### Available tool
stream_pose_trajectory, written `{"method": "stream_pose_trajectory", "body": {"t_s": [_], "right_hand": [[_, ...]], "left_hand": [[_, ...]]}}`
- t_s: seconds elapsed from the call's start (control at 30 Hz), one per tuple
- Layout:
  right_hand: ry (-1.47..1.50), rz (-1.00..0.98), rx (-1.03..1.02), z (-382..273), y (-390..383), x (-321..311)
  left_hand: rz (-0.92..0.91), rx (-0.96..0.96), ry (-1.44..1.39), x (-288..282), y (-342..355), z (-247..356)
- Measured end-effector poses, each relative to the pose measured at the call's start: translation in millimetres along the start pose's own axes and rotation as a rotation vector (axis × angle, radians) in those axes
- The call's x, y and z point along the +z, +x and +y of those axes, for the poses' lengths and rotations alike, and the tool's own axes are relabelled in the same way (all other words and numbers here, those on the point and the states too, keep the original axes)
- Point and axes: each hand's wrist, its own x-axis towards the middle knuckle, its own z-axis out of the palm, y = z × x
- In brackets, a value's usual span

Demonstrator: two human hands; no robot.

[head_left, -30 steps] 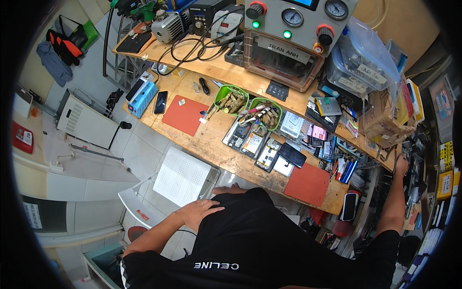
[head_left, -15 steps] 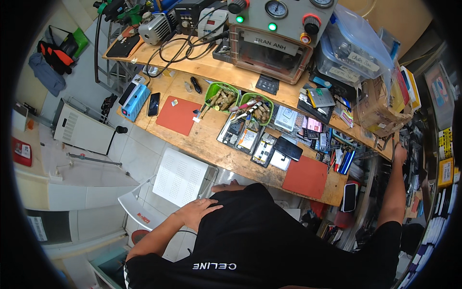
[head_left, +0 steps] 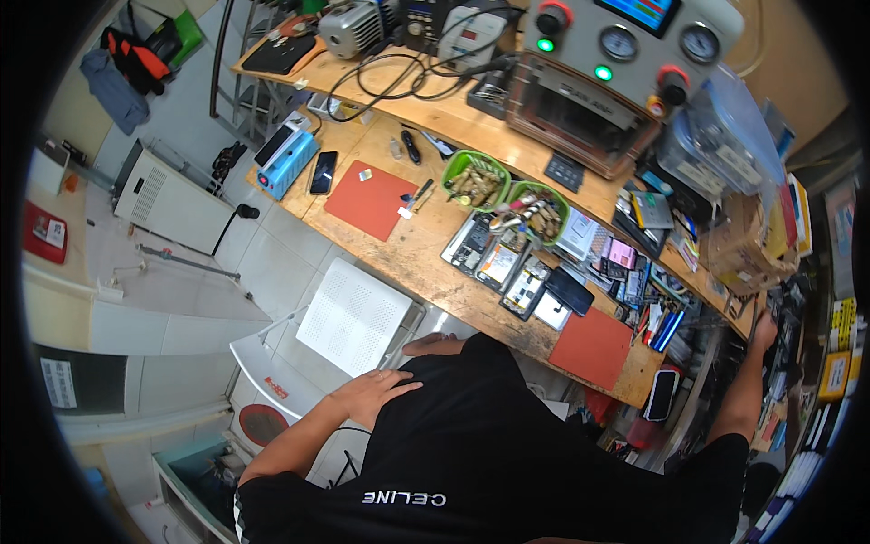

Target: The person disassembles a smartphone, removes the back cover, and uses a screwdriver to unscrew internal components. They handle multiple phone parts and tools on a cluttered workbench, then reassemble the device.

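Observation:
My left hand (head_left: 373, 396) lies on my black-clothed thigh, fingers spread, holding nothing. Far to the right, my right arm is stretched out, and my right hand (head_left: 766, 331) is by the right end of the raised wooden shelf. Its fingers look curled beside a slim dark tool-like piece (head_left: 753, 319); blur hides what they grip. Nearest to that hand are a worn cardboard box (head_left: 748, 240) and a cluttered side rack. On the workbench (head_left: 408, 272) are opened phones and tablets (head_left: 526, 286), a dark phone (head_left: 569, 290) and an orange-red mat (head_left: 591, 350).
Two green baskets (head_left: 477, 179) of worn hand tools stand mid-bench. A second orange-red mat (head_left: 367, 201), a phone (head_left: 323, 173) and a blue device (head_left: 288, 161) lie left. A grey machine with gauges (head_left: 625, 54) is on the shelf. A white chair (head_left: 358, 317) stands beside me.
The whole view has turned, so bench and shelf sit farther right and lower. My left hand stays on my thigh. My right hand remains by the shelf end, slightly lower in the picture.

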Motion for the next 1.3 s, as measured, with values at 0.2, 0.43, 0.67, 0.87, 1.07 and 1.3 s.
{"method": "stream_pose_trajectory", "body": {"t_s": [0.2, 0.43, 0.67, 0.87, 1.07, 1.3], "right_hand": [[0.45, 0.437, -0.039, 59.0, 0.0, 0.9], [-0.105, 0.391, -0.373, 190.2, -292.9, 98.6], [-0.387, -1.434, -0.464, 120.4, -530.8, 172.2], [0.031, -1.089, 0.053, 56.8, -506.0, 187.6], [-0.254, -0.935, 0.174, 56.3, -493.6, 160.4], [-0.192, -1.291, 0.331, 34.1, -540.1, 162.3]], "left_hand": [[-0.167, -0.256, -0.096, -13.7, -31.7, -58.3], [1.035, -0.674, -0.05, -170.6, -29.6, -263.0], [1.1, -1.074, 0.166, -334.9, -40.3, -477.0], [0.937, -1.177, 0.217, -376.8, -34.7, -540.7], [0.971, -1.021, 0.245, -374.7, -34.8, -552.8], [1.117, -0.951, 0.262, -360.5, -35.1, -561.4]]}}
